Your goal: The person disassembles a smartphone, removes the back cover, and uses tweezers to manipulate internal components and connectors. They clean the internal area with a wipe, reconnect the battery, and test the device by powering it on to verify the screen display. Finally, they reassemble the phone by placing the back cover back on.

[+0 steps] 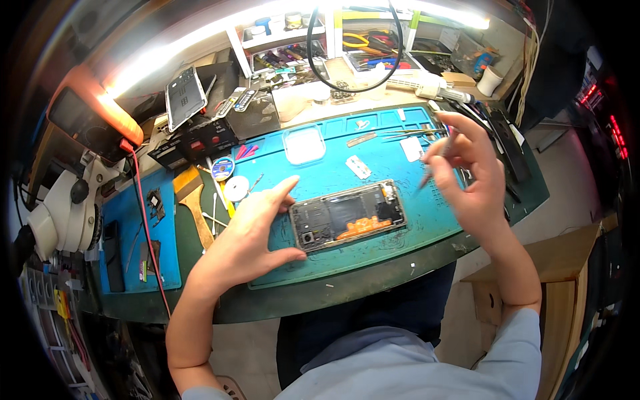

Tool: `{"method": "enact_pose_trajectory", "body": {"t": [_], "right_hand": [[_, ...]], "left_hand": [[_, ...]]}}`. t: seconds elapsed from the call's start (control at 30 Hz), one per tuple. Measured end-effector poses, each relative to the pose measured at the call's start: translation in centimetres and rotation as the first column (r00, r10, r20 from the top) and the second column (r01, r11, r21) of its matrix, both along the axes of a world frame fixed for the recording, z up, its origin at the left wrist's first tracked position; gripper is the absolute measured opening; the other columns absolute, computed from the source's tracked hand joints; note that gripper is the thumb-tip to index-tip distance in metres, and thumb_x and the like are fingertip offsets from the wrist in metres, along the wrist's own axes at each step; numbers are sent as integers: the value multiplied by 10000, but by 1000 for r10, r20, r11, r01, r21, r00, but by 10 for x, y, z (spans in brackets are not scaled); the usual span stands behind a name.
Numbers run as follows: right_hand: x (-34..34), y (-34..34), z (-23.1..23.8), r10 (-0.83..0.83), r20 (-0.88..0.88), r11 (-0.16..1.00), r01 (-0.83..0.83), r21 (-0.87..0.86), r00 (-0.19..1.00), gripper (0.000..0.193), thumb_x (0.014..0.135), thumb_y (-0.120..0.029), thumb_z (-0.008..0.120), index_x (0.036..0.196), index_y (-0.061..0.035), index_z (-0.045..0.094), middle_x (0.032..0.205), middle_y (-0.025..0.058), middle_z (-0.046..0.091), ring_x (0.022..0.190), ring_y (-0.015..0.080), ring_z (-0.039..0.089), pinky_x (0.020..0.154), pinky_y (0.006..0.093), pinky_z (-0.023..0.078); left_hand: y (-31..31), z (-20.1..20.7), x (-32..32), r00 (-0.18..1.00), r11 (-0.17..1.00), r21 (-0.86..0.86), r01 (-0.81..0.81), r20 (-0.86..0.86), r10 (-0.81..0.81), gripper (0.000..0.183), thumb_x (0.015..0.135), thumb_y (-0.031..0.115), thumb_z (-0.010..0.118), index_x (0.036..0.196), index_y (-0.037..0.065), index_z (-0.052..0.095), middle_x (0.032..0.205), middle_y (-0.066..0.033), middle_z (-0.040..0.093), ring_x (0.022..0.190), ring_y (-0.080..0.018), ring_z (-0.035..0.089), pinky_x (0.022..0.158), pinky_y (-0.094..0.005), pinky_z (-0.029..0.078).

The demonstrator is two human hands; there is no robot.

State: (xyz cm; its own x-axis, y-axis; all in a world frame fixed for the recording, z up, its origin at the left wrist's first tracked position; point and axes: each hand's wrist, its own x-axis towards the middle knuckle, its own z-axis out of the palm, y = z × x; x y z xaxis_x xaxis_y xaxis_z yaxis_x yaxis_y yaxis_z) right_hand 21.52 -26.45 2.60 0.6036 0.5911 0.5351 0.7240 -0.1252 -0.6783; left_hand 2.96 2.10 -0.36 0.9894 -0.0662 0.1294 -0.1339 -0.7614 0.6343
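Note:
An opened phone (320,215) lies flat on the blue work mat, its inner parts and an orange film exposed. My left hand (247,233) spans its left end. The thumb rests at the near corner and the bent fingers at the far one, with the index finger stretched out above. Raised to the right of the phone, my right hand (470,177) pinches a slim, dark, pointed tool (427,175). Motion blurs it, so its exact kind is unclear. Its tip points down, apart from the phone.
Beyond the phone are a clear plastic box (304,145), a small white-silver part (359,167) and tweezers (403,133). A wooden brush (193,203), a solder spool (223,168) and a microscope (67,213) stand left. A ring-shaped black cable (311,50) hangs over the back.

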Motion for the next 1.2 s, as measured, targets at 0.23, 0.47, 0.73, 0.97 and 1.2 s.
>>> {"method": "enact_pose_trajectory", "body": {"t": [0.23,0.47,0.73,0.97,1.2], "right_hand": [[-13,86,-9,307,170,951,-309,-15,936,476,970,32,665,1427,-18,543,932,101,714,819,164,729,750,312,591],[-6,92,-28,375,120,925,-380,14,919,473,965,47,652,1424,-9,558,925,94,709,808,171,704,750,310,577],[-5,93,-33,380,99,922,-385,33,920,455,954,49,655,1399,-9,577,934,98,715,811,181,705,743,319,577],[-7,93,-19,352,372,933,-353,-68,859,461,864,-85,768,1310,-153,671,907,54,704,766,234,693,676,341,575],[-10,99,-21,410,178,907,-420,25,895,466,852,-98,792,1304,-142,687,949,73,677,766,224,687,668,355,574]], "left_hand": [[1,0,7,970,987,20,-161,187,155,667,818,72,844,1427,62,572,1199,-111,649,1077,-250,631,961,-378,507],[26,-4,8,823,893,176,-414,492,284,306,878,-62,713,1172,22,718,1091,-87,662,855,-176,637,767,-301,527],[18,-3,7,790,896,42,-443,491,368,228,908,-26,725,1131,22,737,1056,-94,687,852,-187,653,763,-295,531],[18,-6,11,813,902,111,-418,488,317,279,886,-44,716,1155,30,720,1021,-125,698,901,-262,690,837,-363,541],[20,-12,25,840,915,67,-398,427,334,273,899,-14,703,1169,27,706,998,-126,704,898,-251,695,829,-370,539]]}}
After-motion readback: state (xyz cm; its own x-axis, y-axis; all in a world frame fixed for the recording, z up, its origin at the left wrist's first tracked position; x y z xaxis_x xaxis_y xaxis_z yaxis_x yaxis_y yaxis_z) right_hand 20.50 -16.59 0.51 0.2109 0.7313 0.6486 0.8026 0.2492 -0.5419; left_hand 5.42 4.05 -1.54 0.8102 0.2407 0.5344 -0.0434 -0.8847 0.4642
